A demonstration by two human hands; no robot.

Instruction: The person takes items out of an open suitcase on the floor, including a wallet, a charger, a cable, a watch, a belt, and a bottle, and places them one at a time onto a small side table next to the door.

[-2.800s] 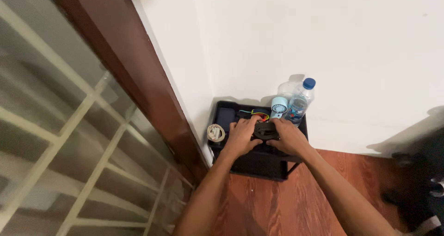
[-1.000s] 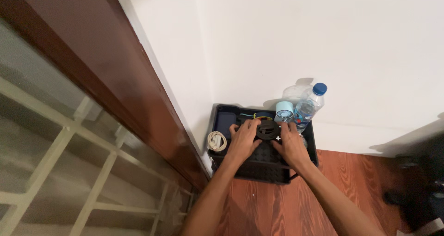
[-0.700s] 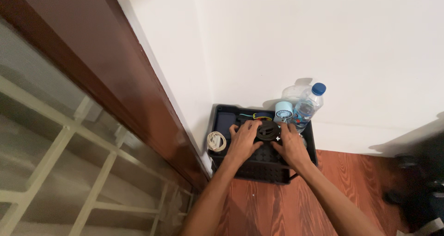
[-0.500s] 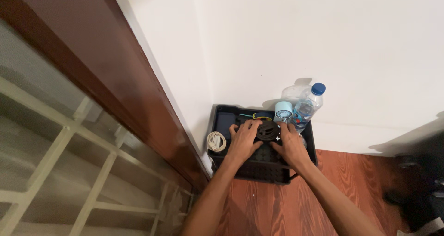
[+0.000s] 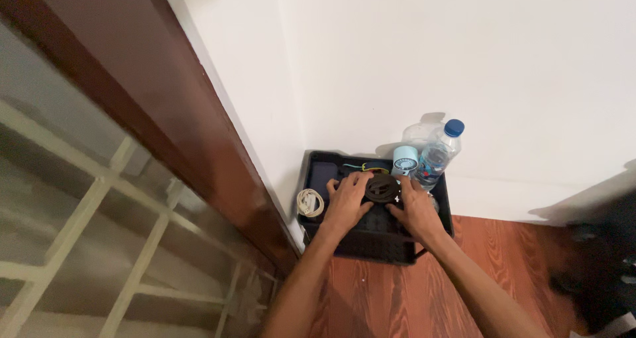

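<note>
1. I see both hands down in a black tray [image 5: 371,248] that sits in the corner of the room, against the white wall [image 5: 464,53].
2. The left hand [image 5: 346,204] lies on the left side of a round black disc [image 5: 382,188], fingers curled against its rim.
3. The right hand [image 5: 415,209] lies on the disc's right side, fingers spread and pressed to its edge.
4. So the disc is held between the 2 hands, near the middle of the tray, a little toward the back. I cannot tell whether it is lifted or resting on the tray floor.
5. Just behind the disc lie thin coloured wires [image 5: 363,166], blue, yellow and red.
6. A pale blue round gadget [image 5: 405,160] stands at the back right of the tray, close to the right hand's fingertips.
7. A clear bottle [image 5: 435,154] with a blue cap stands just beside that gadget, leaning toward the wall.
8. A coiled white cable [image 5: 309,203] rests at the tray's left edge, near the left hand's thumb side but apart from it.
9. A dark flat block [image 5: 323,175] lies in the back left corner of the tray.
10. A dark wooden frame [image 5: 165,112] with glass panes fills the left; red-brown floor [image 5: 397,298] runs below the tray.
</note>
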